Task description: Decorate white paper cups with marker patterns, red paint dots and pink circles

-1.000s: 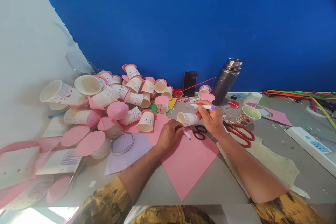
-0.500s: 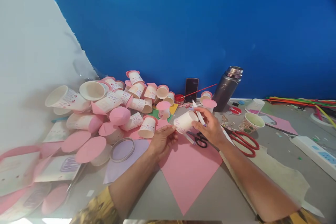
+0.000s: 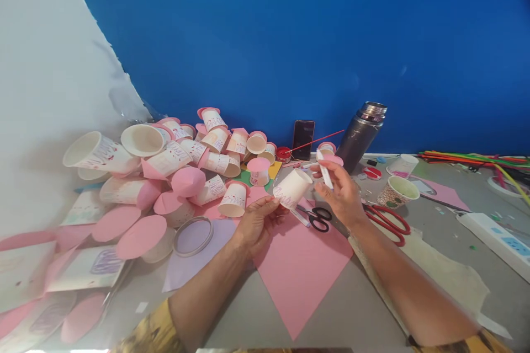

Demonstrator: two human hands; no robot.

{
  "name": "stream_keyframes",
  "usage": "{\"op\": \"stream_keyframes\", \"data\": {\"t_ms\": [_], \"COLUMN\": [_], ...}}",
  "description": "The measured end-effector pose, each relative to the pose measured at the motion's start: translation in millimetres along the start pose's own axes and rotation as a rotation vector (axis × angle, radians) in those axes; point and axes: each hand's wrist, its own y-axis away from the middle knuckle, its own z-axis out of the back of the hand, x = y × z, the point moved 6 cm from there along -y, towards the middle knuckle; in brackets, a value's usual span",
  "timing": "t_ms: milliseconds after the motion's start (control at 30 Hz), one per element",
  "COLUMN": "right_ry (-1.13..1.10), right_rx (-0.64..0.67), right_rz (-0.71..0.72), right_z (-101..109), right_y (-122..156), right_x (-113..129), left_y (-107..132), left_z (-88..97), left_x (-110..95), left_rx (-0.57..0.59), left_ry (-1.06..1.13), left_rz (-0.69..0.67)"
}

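White paper meets purple scribble as you hold a tilted cup [image 3: 295, 185] over a pink sheet [image 3: 302, 276], your left hand [image 3: 260, 222] clamped on its scribbled end between thumb and fingertips. Your right hand [image 3: 340, 190] closes thumb and fingers on a white pen [image 3: 325, 171], its fingertips just beside the cup's raised end. Below the cup, near your left fingertips, lies a second pen [image 3: 302, 219]; black scissors [image 3: 320, 218] rest between your two hands. Left of your left fingers, a ring [image 3: 186, 253] sits on a purple sheet [image 3: 182, 273], with a heap of pink-trimmed cups [image 3: 165, 160] spreading beyond. Past your right fingertips stand a dark bottle [image 3: 358, 140], tilted in view, and a phone [image 3: 303, 140] upright near the blue wall [image 3: 265, 38]. Red scissors [image 3: 398, 213] lie to the right of your right hand.
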Motion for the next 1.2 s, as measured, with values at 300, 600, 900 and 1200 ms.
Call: {"op": "stream_keyframes", "data": {"t_ms": [300, 600, 900, 1200], "right_ry": [0.596, 1.262, 1.182, 1.146], "right_rx": [0.061, 0.425, 0.155, 0.175], "right_rz": [-0.109, -0.023, 0.027, -0.16], "right_z": [74.0, 27.6, 45.2, 19.6], "right_y": [5.9, 49.1, 18.1, -53.9], "right_x": [8.0, -40.1, -1.7, 40.7], "left_y": [-0.8, 5.2, 3.7, 7.3], "left_z": [7.2, 2.7, 4.1, 1.4], "left_x": [-8.0, -3.1, 1.0, 11.7], "left_rx": [-0.108, -0.082, -0.087, -0.031], "left_ry": [0.121, 0.144, 0.13, 0.038], "left_rz": [0.07, 0.076, 0.079, 0.176]}}
